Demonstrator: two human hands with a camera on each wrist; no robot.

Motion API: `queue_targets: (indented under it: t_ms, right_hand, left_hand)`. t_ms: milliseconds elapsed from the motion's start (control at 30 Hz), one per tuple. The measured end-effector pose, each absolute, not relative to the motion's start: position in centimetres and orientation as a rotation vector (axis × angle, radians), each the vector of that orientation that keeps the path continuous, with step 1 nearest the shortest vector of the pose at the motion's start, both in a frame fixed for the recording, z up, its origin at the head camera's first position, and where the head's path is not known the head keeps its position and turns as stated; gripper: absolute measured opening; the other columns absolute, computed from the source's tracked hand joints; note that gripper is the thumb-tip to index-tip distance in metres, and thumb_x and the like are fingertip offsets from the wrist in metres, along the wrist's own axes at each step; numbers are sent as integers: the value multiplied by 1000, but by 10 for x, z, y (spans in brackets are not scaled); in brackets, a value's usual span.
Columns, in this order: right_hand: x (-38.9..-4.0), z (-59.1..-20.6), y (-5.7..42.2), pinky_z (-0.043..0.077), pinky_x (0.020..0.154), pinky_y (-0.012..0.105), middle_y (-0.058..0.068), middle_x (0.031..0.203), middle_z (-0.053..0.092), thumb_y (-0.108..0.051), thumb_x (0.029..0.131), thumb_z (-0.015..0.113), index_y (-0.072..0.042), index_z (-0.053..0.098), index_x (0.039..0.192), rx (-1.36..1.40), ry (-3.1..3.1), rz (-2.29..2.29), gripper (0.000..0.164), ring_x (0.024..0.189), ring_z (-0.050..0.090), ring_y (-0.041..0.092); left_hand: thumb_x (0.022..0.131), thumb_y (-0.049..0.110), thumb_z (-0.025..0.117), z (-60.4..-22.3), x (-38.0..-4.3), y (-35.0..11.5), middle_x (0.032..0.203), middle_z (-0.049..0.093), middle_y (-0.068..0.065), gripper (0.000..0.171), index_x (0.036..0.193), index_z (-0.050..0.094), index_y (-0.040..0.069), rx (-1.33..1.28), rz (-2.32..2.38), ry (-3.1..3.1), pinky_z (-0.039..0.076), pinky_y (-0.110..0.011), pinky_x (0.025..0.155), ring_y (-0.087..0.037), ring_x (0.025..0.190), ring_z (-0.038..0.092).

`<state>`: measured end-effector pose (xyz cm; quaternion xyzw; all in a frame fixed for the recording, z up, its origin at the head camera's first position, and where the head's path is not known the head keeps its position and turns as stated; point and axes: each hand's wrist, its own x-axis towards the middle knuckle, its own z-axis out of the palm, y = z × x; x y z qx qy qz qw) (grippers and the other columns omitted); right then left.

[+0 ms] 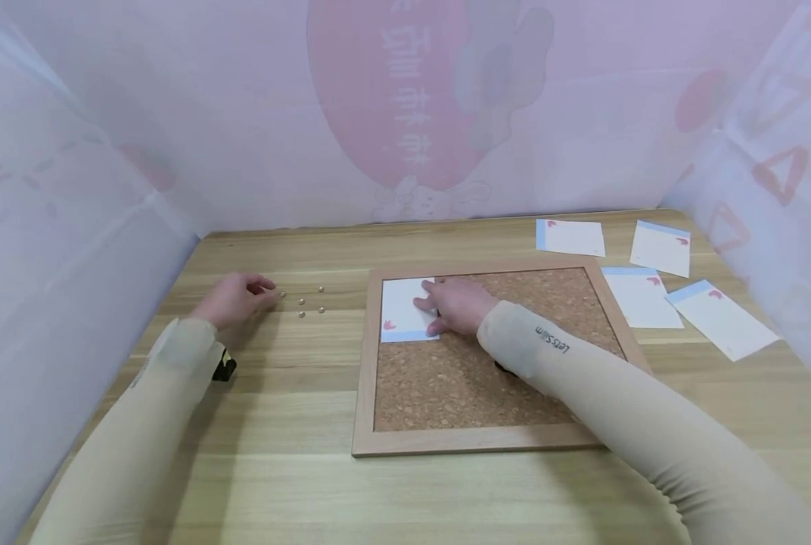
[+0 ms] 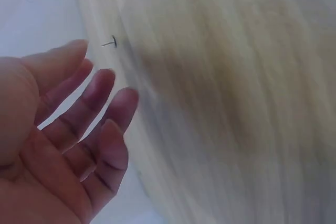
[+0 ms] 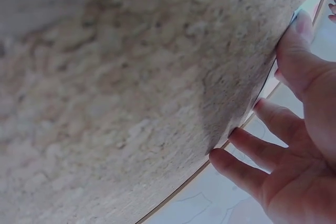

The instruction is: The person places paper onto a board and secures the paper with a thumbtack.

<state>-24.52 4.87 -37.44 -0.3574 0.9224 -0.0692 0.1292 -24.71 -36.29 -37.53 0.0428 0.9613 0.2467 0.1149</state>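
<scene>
A white card (image 1: 402,306) with a blue strip along its near edge lies in the far left corner of a wood-framed corkboard (image 1: 439,390). My right hand (image 1: 463,305) rests on the card's right side, fingers spread; in the right wrist view the thumb (image 3: 295,51) and fingertips touch down along the card and cork. Left of the board, my left hand (image 1: 235,297) hovers at the edge of a small group of thumbtacks (image 1: 301,302). Its fingers are loosely bent, with nothing between them in the left wrist view, and a thumbtack (image 2: 114,41) stands just beyond the fingertips.
Several more cards lie right of the board, among them one at the back (image 1: 570,238) and one near the right edge (image 1: 722,319). The wooden table (image 1: 290,424) is bounded by pale printed curtains (image 1: 256,151) at the back and sides.
</scene>
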Motion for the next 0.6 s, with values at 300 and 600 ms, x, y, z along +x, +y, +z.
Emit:
queue_targets:
  t_ms: [300,600]
  right_hand:
    - [-243,-373,45,33,113,47,17,156,33,-41,88,67,-17,47,148,-1092,2657,-130,67,138,38,38]
    - [-244,-373,48,31,113,46,16,156,33,-40,90,67,-17,47,148,-1053,2661,-108,66,139,37,37]
  left_hand:
    - [94,27,70,-391,-264,-366,101,68,-13,30,107,70,1,138,709,2882,47,-44,83,-29,92,59]
    - [94,25,70,-399,-273,-358,99,69,-12,23,99,72,3,139,681,2901,46,-49,86,-30,93,60]
